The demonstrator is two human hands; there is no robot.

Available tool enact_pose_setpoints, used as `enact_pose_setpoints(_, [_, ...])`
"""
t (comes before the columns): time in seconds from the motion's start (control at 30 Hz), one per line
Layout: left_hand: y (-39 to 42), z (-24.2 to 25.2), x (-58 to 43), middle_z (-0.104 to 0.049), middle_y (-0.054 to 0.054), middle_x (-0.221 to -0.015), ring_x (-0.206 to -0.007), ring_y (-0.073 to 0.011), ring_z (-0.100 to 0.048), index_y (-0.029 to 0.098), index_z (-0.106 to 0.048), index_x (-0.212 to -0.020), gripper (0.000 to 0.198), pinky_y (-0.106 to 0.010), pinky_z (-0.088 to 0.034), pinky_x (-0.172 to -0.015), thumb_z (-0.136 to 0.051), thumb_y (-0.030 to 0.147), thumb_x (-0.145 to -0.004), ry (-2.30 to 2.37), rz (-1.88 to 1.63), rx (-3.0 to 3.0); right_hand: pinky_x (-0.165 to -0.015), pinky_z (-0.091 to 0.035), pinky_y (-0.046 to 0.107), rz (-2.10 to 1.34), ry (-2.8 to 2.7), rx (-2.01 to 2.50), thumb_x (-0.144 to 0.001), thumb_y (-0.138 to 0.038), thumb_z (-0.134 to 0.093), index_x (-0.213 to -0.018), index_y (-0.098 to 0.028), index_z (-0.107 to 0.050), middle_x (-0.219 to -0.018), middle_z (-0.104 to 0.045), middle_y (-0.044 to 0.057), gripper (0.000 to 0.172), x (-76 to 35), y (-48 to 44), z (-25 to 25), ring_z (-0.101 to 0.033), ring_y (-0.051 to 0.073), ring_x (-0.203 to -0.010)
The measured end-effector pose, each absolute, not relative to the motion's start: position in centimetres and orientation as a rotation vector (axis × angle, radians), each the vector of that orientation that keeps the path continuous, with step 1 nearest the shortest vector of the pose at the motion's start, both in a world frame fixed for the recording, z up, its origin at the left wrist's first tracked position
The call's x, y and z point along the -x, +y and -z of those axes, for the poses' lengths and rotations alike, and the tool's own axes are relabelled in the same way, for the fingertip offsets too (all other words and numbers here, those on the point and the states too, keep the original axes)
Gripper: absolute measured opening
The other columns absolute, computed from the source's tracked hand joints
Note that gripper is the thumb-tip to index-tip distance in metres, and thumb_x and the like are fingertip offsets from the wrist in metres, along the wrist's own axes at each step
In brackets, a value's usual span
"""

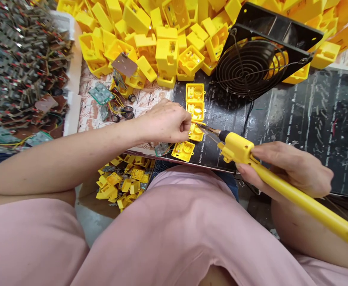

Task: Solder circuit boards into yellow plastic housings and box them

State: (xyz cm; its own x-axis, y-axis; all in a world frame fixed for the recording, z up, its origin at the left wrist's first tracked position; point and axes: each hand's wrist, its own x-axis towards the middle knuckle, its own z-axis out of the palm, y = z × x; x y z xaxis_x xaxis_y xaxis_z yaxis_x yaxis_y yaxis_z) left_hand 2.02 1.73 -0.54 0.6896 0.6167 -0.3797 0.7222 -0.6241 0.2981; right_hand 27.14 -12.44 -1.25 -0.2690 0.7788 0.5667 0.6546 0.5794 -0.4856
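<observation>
A yellow soldering iron [238, 147] with a long handle lies in the closed grip of my right hand [296, 169]. Its dark metal tip points left, over a small open yellow plastic housing [197, 132]. Right beside that housing is my left hand [169, 119], its fingers curled closed; what they pinch is hidden. This housing is one of several in a rough column: a top housing [195, 92], a second housing [195, 110] below it, and a front housing [183, 151] at the bench edge. A green circuit board [162, 149] shows partly under my left wrist.
Yellow housings [166, 51] are heaped along the back. A black fan [251, 67] stands back right on the dark bench mat [281, 119]. Circuit boards fill a white foam tray [74, 71] at left; wired boards [101, 93] lie near it. Below sits a box of housings [126, 178].
</observation>
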Motion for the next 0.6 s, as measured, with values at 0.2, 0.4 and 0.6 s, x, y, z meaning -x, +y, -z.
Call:
enact_pose_setpoints(0.2, [0.6,0.2,1.6,-0.072,-0.010,-0.115,-0.108,-0.0303,-0.067,0.021,-0.067,-0.108,0.029,-0.045,-0.051,-0.099,-0.065,0.040,-0.086,1.045,-0.157,-2.570,-0.059,-0.060,0.028,-0.026,-1.981,1.203,-0.088,-0.026,-0.085,-0.137,-0.030,-0.064,-0.097,-0.082,0.000,0.054,-26.8,-12.3,2.0,-0.075,0.017,-0.067])
enact_pose_setpoints(0.4, [-2.6,1.7,5.6,-0.073,-0.011,-0.090,-0.083,-0.0284,-0.068,0.020,-0.065,-0.108,0.041,-0.041,-0.052,-0.076,-0.054,0.057,-0.094,1.205,-0.112,-2.665,-0.050,-0.055,0.027,-0.040,-1.913,1.233,-0.088,-0.023,-0.082,-0.133,-0.030,-0.069,-0.092,-0.081,0.000,0.046,-27.3,-12.7,2.4,-0.072,0.016,-0.063])
enact_pose_setpoints(0.6, [-1.8,1.4,4.9,-0.077,-0.003,-0.078,-0.074,-0.0216,-0.072,0.021,-0.073,-0.096,0.036,-0.033,-0.048,-0.072,-0.040,0.034,-0.098,1.219,-0.200,-2.683,-0.041,-0.048,0.027,-0.007,-1.877,1.183,-0.084,-0.022,-0.083,-0.138,-0.035,-0.070,-0.094,-0.082,-0.001,0.056,-27.3,-12.5,3.0,-0.066,0.014,-0.054])
